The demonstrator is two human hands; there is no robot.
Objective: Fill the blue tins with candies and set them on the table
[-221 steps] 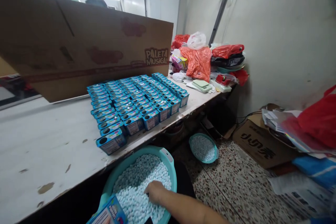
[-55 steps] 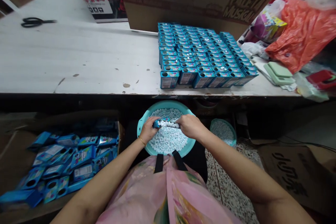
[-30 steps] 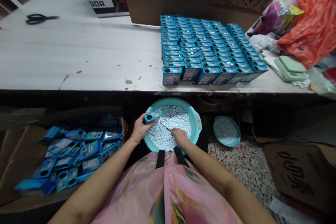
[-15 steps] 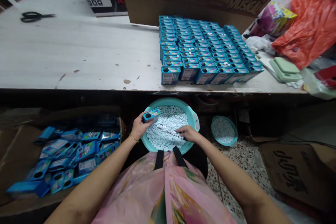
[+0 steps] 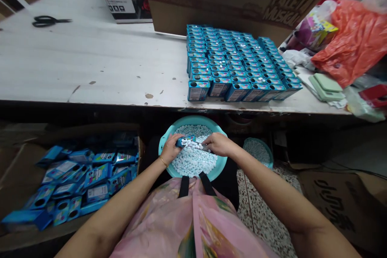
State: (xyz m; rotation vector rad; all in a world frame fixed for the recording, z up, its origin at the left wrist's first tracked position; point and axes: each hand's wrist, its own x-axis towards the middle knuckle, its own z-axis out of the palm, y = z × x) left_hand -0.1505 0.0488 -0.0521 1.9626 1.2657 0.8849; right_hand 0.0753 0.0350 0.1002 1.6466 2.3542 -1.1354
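My left hand (image 5: 171, 149) is closed around a small blue box (image 5: 186, 140), tilted above a turquoise basin (image 5: 222, 164) on my lap. Small round white pellets (image 5: 195, 165) fill much of the basin. My right hand (image 5: 220, 144) grips a scoop (image 5: 205, 148), its far end at the box's opening. Pellets heaped on the scoop hide most of it and part of the box top.
Rows of upright blue boxes (image 5: 236, 70) stand on the white table (image 5: 121, 60), with a pale green scale (image 5: 327, 85) at right and scissors (image 5: 51, 21) at far left. A carton (image 5: 18, 181) of loose blue boxes lies left; a second pellet basin (image 5: 270, 157) sits right.
My right hand has lifted the scoop out of the pellets, loaded, and moved it to the box. My left hand has lowered and turned the box toward it.
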